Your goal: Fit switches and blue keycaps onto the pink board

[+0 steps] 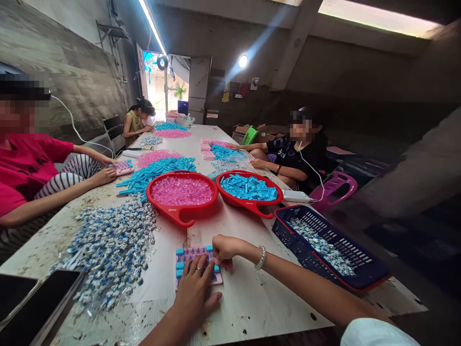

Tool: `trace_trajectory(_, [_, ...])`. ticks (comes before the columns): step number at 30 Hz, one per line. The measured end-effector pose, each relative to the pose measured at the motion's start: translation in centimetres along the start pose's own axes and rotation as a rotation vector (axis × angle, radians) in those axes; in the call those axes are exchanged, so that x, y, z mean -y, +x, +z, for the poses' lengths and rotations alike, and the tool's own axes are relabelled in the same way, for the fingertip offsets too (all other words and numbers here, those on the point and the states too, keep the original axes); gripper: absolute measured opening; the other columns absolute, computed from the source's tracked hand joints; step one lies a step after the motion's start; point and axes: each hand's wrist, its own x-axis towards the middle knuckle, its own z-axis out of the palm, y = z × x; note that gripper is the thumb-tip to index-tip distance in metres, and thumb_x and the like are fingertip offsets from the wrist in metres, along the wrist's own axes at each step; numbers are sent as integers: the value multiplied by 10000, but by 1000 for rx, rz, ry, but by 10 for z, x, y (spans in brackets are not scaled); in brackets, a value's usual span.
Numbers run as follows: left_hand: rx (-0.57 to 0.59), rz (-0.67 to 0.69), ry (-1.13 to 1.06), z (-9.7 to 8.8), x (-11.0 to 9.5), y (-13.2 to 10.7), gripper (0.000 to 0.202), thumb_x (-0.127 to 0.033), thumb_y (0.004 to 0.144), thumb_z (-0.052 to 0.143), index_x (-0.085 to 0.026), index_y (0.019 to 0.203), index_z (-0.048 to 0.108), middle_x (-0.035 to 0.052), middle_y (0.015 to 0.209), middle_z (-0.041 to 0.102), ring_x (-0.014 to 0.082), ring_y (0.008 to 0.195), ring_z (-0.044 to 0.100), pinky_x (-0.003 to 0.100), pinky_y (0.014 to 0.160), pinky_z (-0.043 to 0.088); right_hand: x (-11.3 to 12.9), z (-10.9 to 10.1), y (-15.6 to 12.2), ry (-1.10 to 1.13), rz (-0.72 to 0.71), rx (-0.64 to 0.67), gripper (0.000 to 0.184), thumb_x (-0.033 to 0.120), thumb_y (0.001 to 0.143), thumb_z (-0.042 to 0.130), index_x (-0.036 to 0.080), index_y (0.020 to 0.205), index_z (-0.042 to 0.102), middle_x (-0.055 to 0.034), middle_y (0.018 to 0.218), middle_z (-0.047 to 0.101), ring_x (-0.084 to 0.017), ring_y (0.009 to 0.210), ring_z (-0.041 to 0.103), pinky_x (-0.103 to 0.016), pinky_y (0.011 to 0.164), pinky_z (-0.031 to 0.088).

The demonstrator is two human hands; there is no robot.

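A pink board (178, 284) with rows of blue blocks and clear pink pieces lies flat on the table in front of me. My left hand (192, 290), a ring on one finger, rests over its lower middle with fingers stretched out and slightly apart, covering part of the rows. At the board's upper right corner my right hand (226, 249), a beaded bracelet on the wrist, is closed with fingers curled down against the edge. Whatever its fingertips may hold is hidden. Just beyond stand a red basin of pink pieces (169, 215) and a red basin of blue pieces (248, 203).
Small white-and-blue parts (111, 245) are heaped at left, near phones (46, 298). A navy basket (298, 245) with similar parts stands at right. Blue pieces (162, 168) are piled behind the basins. Other people sit along both sides; one at left holds a similar board (122, 167).
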Motion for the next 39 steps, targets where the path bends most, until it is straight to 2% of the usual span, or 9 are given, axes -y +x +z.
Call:
trace_trajectory(14, [-190,10,177,27,-6,10,574,-350,694,620,-179,1236,548,146,1284,544,349,1171,480,532,972,366,-18,12,9,7,-88,-119,309,30,674,591,163,436,446,69,288,401,-86,293,437,-186,415,382])
trace_trajectory(19, [-249,51,276,35,-15,13,510,-269,769,546,-124,1258,527,170,1288,535,335,1168,492,516,964,388,-39,13,4,134,-173,-113,183,175,710,618,146,547,540,42,423,528,-104,367,521,-194,419,435])
trace_trajectory(22, [-210,133,224,32,-15,7,631,-340,741,565,-126,1324,455,153,1353,479,330,1192,476,488,975,398,-54,-19,-14,227,-333,-346,119,239,697,645,122,681,629,-2,552,612,-121,472,589,-189,449,449])
trace_trajectory(24, [-184,177,226,32,-13,3,640,-351,748,550,-120,1335,441,143,1335,502,319,1184,490,471,976,405,-62,-58,-27,192,-365,-679,171,266,763,586,123,815,663,-46,697,679,-141,582,633,-213,534,488])
trace_trajectory(26, [-202,214,284,36,-10,2,577,-306,791,509,-119,1333,444,133,1314,526,306,1179,501,460,961,420,-69,-102,-35,13,-197,-1108,179,242,802,549,148,877,682,-64,834,705,-159,729,653,-230,664,502])
trace_trajectory(27, [-229,230,323,40,-9,2,539,-269,812,486,-120,1328,450,129,1308,532,299,1178,504,453,947,431,-73,-124,-35,-16,-128,-1195,189,201,803,540,137,908,682,-99,930,699,-188,836,648,-256,741,494])
trace_trajectory(32, [-356,216,395,77,-13,16,496,-351,837,491,-33,1211,563,205,1170,614,316,1076,573,439,880,472,-83,-184,-8,-107,48,-1233,215,48,709,564,109,864,700,-167,975,684,-278,975,611,-323,839,448])
trace_trajectory(35, [-335,158,353,98,-18,28,720,-538,744,539,27,1190,562,265,1135,609,383,1039,569,510,867,463,-86,-186,15,-134,84,-1175,168,35,650,618,128,762,702,-140,858,698,-282,924,628,-309,791,456])
trace_trajectory(39, [-429,125,399,111,-23,33,655,-505,746,528,-15,1179,582,226,1122,630,368,1007,581,500,835,468,-92,-183,31,-127,121,-1165,94,49,642,643,125,677,686,-152,786,688,-294,869,639,-315,743,458])
